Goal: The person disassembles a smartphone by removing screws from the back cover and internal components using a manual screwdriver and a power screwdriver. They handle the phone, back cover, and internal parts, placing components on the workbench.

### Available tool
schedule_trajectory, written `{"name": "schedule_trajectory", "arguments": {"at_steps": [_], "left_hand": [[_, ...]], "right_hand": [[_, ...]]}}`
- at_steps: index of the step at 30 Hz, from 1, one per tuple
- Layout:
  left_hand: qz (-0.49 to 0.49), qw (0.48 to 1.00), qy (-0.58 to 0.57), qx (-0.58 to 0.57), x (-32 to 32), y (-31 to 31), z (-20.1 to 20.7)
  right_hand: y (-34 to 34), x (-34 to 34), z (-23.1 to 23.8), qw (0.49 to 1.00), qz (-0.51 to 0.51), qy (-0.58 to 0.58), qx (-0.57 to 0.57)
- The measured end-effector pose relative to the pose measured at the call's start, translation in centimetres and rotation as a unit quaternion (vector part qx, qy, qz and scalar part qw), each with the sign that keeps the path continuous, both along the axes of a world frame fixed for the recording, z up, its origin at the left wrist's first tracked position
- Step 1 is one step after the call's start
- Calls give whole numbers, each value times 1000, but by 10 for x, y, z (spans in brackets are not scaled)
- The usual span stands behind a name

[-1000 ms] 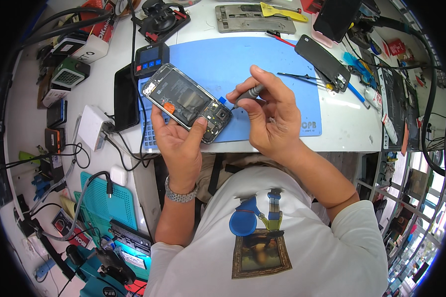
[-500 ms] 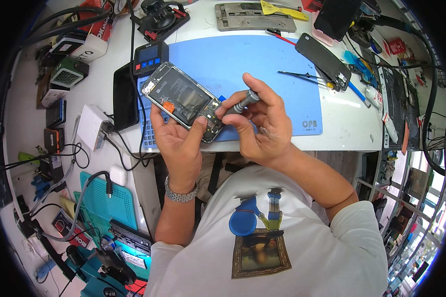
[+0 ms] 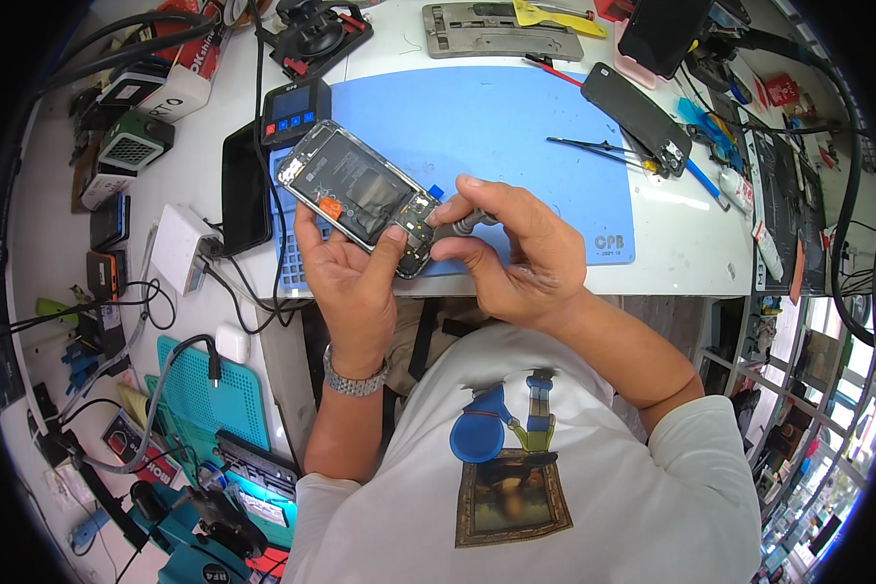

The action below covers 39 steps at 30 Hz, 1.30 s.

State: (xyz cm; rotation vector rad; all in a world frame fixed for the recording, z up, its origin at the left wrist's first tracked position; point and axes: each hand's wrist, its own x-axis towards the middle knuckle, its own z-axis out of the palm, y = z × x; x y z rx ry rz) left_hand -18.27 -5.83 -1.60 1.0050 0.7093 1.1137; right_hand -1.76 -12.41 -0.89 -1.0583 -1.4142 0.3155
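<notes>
My left hand [image 3: 355,282] grips an opened smartphone [image 3: 355,190] by its lower end, thumb pressed on the inner parts near the bottom. The phone is tilted, its black battery and an orange tab [image 3: 331,207] exposed, with a small blue tab [image 3: 436,193] at its right edge. Between the thumb and fingers of my right hand [image 3: 526,248] is a grey screwdriver [image 3: 469,223]. Its tip end points at the phone's lower part; my fingers hide whether it touches a screw. Both hands are above the blue work mat [image 3: 496,117].
Tweezers [image 3: 594,146] and a black phone part [image 3: 638,109] lie at the mat's right side. A small black device with a screen [image 3: 295,112] stands at its left, beside a dark tablet-like panel [image 3: 246,190]. Cables [image 3: 263,58] run down the left. A metal holder [image 3: 496,34] lies behind.
My right hand has turned on the screwdriver: its handle end has swung lower and is now mostly behind my fingers. The phone and my left hand have barely moved.
</notes>
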Motion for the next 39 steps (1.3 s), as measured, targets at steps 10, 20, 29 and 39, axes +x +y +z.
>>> {"name": "schedule_trajectory", "arguments": {"at_steps": [10, 20, 29, 39], "left_hand": [[-3, 998, -52, -42, -2, 0, 1], [-26, 984, -165, -57, -9, 3, -1], [-10, 989, -136, -64, -5, 2, 3], [-19, 996, -81, -20, -2, 3, -5]], "right_hand": [[4, -5, 7, 1000, 6, 1, 1], [5, -6, 3, 998, 60, 3, -18], [8, -8, -3, 998, 52, -26, -4], [6, -11, -8, 996, 67, -60, -22]]}}
